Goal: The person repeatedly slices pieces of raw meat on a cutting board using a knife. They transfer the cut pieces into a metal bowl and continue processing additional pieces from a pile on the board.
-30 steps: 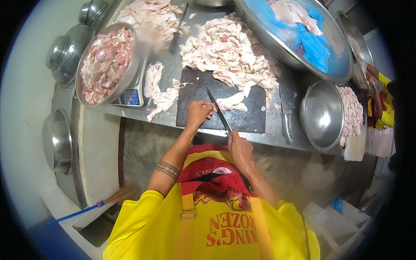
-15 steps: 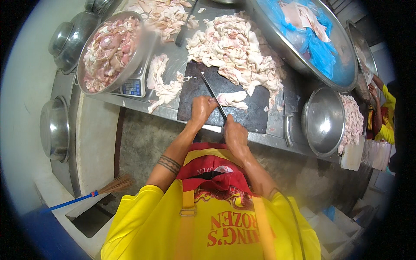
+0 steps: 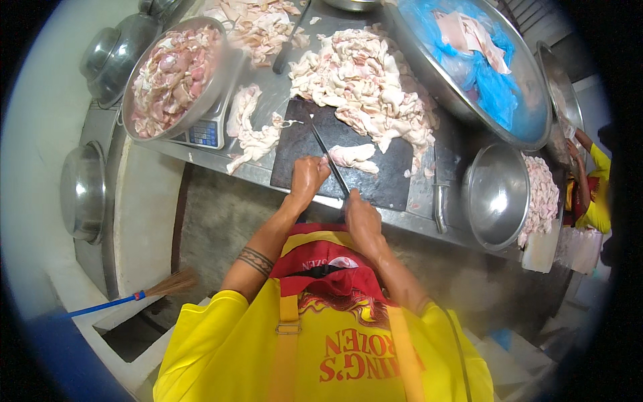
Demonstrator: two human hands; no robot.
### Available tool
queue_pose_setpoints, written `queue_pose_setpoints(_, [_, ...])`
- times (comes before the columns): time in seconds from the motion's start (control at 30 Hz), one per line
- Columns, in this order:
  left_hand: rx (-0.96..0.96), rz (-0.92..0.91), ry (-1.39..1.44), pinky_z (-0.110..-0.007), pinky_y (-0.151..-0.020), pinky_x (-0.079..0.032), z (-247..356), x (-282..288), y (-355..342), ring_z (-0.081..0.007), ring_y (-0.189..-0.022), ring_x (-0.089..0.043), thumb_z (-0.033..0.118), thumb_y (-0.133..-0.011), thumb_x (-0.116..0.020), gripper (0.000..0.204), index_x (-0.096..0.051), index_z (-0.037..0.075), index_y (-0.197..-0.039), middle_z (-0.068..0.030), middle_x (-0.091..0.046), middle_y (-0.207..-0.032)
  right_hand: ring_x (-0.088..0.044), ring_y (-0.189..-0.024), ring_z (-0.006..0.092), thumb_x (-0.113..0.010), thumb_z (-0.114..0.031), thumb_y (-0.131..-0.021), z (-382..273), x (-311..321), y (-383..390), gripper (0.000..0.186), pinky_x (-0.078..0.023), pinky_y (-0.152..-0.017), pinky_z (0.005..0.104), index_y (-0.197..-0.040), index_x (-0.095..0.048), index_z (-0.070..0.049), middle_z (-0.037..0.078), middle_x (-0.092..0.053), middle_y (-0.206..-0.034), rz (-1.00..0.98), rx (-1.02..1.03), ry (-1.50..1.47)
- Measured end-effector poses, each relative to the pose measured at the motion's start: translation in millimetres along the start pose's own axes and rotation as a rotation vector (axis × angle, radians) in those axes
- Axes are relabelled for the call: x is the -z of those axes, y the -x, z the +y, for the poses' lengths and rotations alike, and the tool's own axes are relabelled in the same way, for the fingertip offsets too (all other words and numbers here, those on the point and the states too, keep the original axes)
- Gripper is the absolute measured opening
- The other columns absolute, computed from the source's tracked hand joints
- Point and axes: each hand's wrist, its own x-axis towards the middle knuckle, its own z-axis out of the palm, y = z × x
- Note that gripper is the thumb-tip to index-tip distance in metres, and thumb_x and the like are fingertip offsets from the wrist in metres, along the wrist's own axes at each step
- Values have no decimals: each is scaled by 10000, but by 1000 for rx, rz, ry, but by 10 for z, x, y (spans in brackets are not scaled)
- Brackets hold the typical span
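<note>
My right hand (image 3: 362, 214) is wrapped round the handle of a long, narrow knife (image 3: 321, 142), whose blade points away and to the left across a dark cutting board (image 3: 295, 144). Close against the blade's left side, my left hand (image 3: 308, 177) is closed, fingertips at the blade; whatever they grip is hidden. A piece of pale raw skin or meat (image 3: 355, 158) lies on the board just right of the blade. Behind it a large heap of similar pieces (image 3: 362, 74) covers the board's far side, and a few strips (image 3: 258, 137) lie to the left.
At left, a full bowl of pink meat (image 3: 175, 84) sits on a scale (image 3: 206, 132). A large basin (image 3: 529, 127) with blue plastic stands far right, near a steel bowl (image 3: 497, 194). Another knife (image 3: 289, 43) lies behind. A co-worker (image 3: 593, 194) works at right; a broom (image 3: 107, 306) is lower left.
My left hand has drawn slightly nearer to me and left along the blade. The meat piece shows a little further left beside the knife. My right hand keeps its grip.
</note>
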Motion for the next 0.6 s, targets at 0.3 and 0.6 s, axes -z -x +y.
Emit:
queue_pose_setpoints(0.3, [7, 91, -220, -449, -570, -518, -408, 154, -294, -398, -627, -683, 106, -783, -705, 149, -709, -33, -729, -261, -645, -690, -672, -863, 528, -447, -142, -994, 118, 74, 184, 163, -497, -783, 628, -1066, -494, -3, 328, -685, -880, -77, -27, 40])
queue_pose_setpoints(0.6, [23, -97, 91, -403, -642, -545, 66, 182, -88, -310, -727, -711, 103, -752, -767, 199, -714, -14, -905, -200, -703, -817, -652, -873, 549, -416, -182, -1020, 201, 78, 393, 183, -485, -787, 643, -1080, -481, -22, 336, -675, -880, -107, -76, 1])
